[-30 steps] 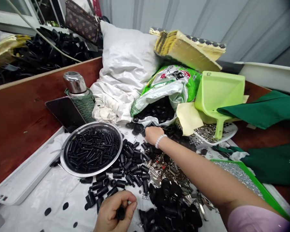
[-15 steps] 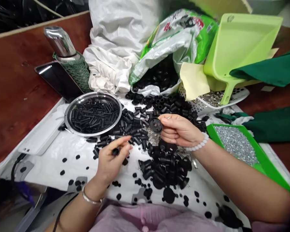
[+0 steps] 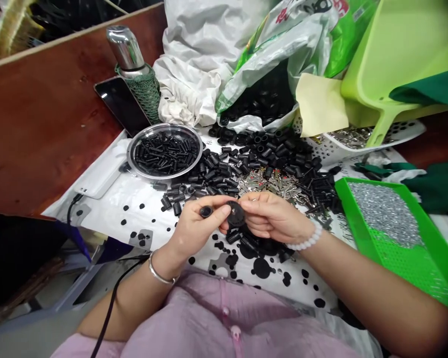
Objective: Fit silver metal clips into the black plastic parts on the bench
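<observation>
Between my two hands is a round black plastic part (image 3: 236,215), gripped at its right edge by the fingers of my right hand (image 3: 269,216). My left hand (image 3: 197,226) pinches the left edge of this part, and a small black tube (image 3: 206,212) pokes out from between its fingers. Beneath the hands lies a pile of black plastic pieces (image 3: 248,247), partly hidden by them. Behind them are small metal strips (image 3: 283,185) and many loose black tubes (image 3: 218,166).
A round metal tray (image 3: 132,166) holds black ridged pieces. On the right, a green tray (image 3: 345,199) contains small silvery parts. Farther back stand a phone (image 3: 122,105), a flask (image 3: 125,47), an open plastic bag (image 3: 257,62) of black parts and a light green dustpan (image 3: 406,44).
My left hand has moved right and closed on the round black part, which my right hand held before. My view has shifted, and the metal strips show more fully.
</observation>
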Demonstrator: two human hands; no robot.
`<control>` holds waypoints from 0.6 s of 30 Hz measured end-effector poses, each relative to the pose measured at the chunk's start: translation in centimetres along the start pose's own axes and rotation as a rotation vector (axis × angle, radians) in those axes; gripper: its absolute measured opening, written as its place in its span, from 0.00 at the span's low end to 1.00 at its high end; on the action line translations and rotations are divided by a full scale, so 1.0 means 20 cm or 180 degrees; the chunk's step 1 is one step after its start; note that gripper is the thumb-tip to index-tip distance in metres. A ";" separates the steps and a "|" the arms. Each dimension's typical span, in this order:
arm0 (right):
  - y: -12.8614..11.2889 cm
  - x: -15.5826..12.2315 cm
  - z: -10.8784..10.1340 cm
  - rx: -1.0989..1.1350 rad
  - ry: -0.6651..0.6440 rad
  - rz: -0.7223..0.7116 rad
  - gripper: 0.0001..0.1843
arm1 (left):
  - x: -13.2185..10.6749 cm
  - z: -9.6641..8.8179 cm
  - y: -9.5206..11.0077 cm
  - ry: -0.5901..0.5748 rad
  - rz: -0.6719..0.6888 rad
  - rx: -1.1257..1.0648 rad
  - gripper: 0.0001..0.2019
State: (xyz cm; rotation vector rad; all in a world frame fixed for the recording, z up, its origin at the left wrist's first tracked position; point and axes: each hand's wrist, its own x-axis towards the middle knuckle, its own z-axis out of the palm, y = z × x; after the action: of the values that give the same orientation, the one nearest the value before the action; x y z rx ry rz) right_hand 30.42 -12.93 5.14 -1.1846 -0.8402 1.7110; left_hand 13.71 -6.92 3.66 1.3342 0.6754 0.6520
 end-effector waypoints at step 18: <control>-0.10 -0.02 0.02 -0.1541 0.1165 -0.1130 0.11 | 0.01 -0.05 0.01 0.0546 -0.0225 0.0569 0.13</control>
State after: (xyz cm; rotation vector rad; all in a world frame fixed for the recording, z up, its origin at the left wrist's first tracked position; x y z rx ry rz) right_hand 30.61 -12.43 7.20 -1.5014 -1.1847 0.9889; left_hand 13.13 -6.18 3.65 1.4218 0.9336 0.6658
